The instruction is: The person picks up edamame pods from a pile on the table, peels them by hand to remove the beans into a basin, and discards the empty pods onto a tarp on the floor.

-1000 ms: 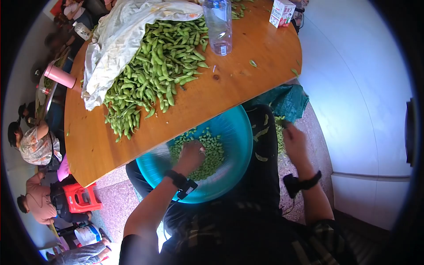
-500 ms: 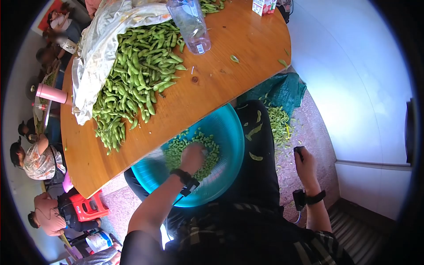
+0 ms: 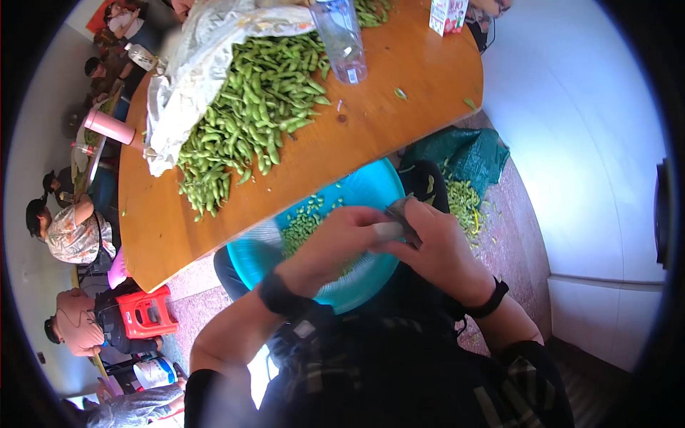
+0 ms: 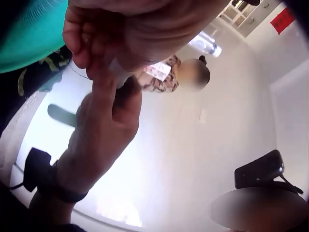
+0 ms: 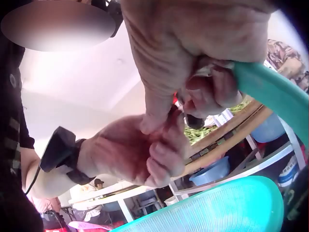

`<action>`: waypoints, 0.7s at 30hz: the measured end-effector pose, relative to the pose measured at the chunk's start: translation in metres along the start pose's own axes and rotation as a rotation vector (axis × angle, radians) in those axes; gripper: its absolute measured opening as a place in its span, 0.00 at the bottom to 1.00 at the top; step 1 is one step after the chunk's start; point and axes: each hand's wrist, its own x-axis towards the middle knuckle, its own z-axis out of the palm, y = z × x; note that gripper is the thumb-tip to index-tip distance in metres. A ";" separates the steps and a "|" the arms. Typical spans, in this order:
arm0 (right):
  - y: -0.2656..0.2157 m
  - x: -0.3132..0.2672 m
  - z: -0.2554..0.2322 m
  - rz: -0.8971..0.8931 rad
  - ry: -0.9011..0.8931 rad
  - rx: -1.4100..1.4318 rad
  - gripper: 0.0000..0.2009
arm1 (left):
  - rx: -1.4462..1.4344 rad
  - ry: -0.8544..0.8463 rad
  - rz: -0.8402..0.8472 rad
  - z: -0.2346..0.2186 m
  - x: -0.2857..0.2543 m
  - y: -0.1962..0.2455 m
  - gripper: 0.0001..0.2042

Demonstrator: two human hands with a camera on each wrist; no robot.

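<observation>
1. Teal plastic basin (image 3: 371, 189) sits on the person's lap, tucked under the edge of the wooden tabletop (image 3: 399, 121). Shelled green beans (image 3: 303, 225) lie inside it.
2. Both hands meet above the right half of the basin and touch each other.
3. Left hand (image 3: 335, 239): fingers curled, pinching one end of a small dark object (image 3: 401, 214). A pale covering shows on one fingertip (image 3: 387, 230).
4. Right hand (image 3: 435, 246): fingers curled round the same object from the other side. What the object is cannot be determined.
5. Each wrist carries a black strap-mounted unit.
6. Tabletop contents: a heap of green pods (image 3: 250, 114) spilling from a white sack (image 3: 193, 64), a clear plastic bottle (image 3: 341, 39), and a small carton (image 3: 448, 16) near the far edge.
7. Floor, right of the knee: a dark green bag (image 3: 464, 153) with discarded pods (image 3: 464, 203) on and just beside it.
</observation>
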 end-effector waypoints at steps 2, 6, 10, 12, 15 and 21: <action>0.011 -0.009 -0.004 -0.016 0.050 -0.041 0.12 | -0.002 -0.040 0.035 0.011 0.005 0.007 0.13; 0.077 -0.050 -0.034 0.137 0.191 -0.326 0.12 | 0.152 -0.049 0.194 0.012 -0.018 0.006 0.13; 0.159 -0.125 -0.077 0.487 0.224 -0.711 0.20 | 0.790 0.585 0.527 -0.039 -0.040 0.025 0.11; 0.219 -0.163 -0.073 0.580 0.176 -0.798 0.19 | 0.935 0.880 0.639 -0.067 -0.030 0.029 0.11; 0.235 -0.163 -0.059 0.619 0.146 -0.510 0.16 | 1.172 1.130 0.579 -0.096 -0.009 0.034 0.10; 0.100 -0.049 -0.028 0.187 0.247 -0.256 0.14 | 1.403 1.138 0.314 -0.104 0.007 0.029 0.10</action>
